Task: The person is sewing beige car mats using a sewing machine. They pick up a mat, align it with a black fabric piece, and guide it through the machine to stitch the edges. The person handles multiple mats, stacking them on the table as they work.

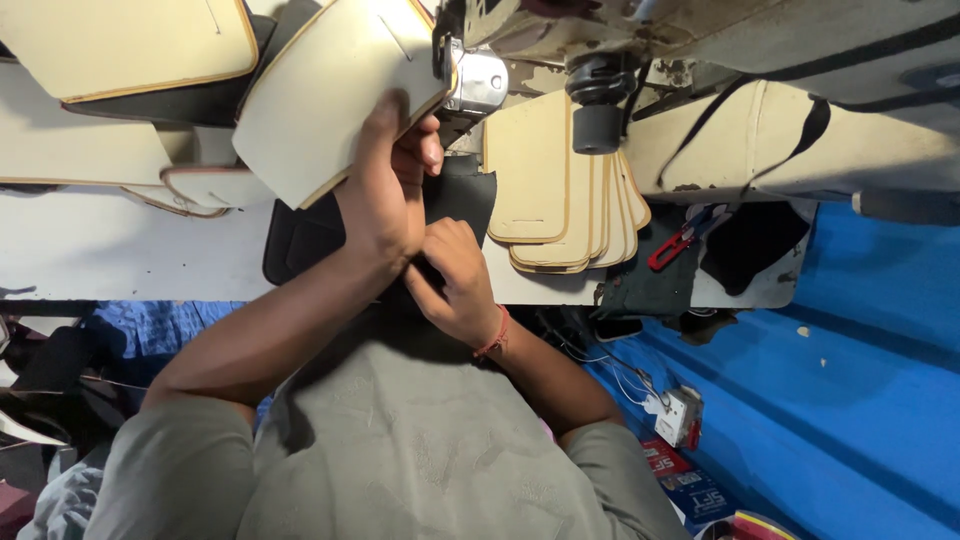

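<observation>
Fingers of left hand (pixel 385 205) clamp cream panel (pixel 335 95); right hand (pixel 455 280) pinches black fabric (pixel 465 195).

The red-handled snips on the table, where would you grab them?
Grab the red-handled snips by the red handle, coming from above on the near side. The handle lies flat and bare on the dark cloth, while the far end tucks in under the sewing machine. Both hands are busy elsewhere.
</observation>
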